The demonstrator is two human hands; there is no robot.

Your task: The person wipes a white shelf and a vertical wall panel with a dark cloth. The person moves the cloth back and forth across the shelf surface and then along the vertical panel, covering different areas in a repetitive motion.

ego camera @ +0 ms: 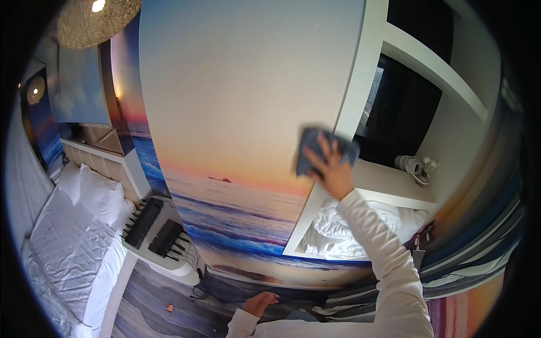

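My right hand point(331, 169) is raised with its fingers spread over a dark grey-blue cloth point(308, 148), which lies between the palm and the edge where the sunset-and-sea wall mural point(245, 105) meets the white shelf frame point(357, 72). Hand and cloth look slightly blurred. Low in the view, near my body, my left hand point(260, 303) hangs with its fingers loosely together and nothing visible in it.
At right, the white niche holds a black television screen point(405, 110), a white vase with flowers point(422, 173) and crumpled white bedding point(338, 236). Left are a bed point(72, 245) and a side table point(181, 266) with black devices and cables. A striped curtain point(473, 245) hangs at right.
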